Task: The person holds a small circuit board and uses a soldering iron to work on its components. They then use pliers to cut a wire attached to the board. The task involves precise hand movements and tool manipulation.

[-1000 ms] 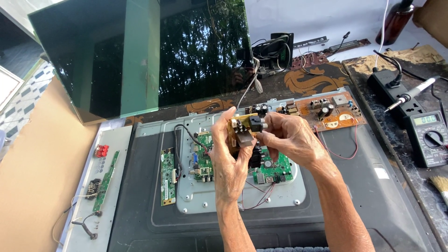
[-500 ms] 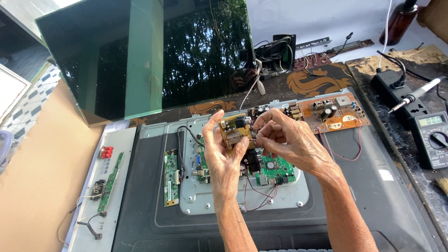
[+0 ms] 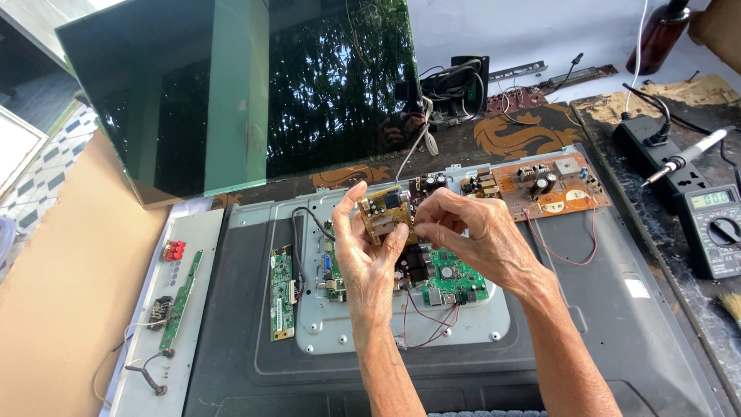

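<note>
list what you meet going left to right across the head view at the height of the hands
long narrow green strip board on the grey panel → small green circuit board → left hand → right hand → thin red wire loop → dark multimeter with a dial

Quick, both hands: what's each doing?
Left hand: closed on the small board.
Right hand: fingers pinching that board's edge.
</note>
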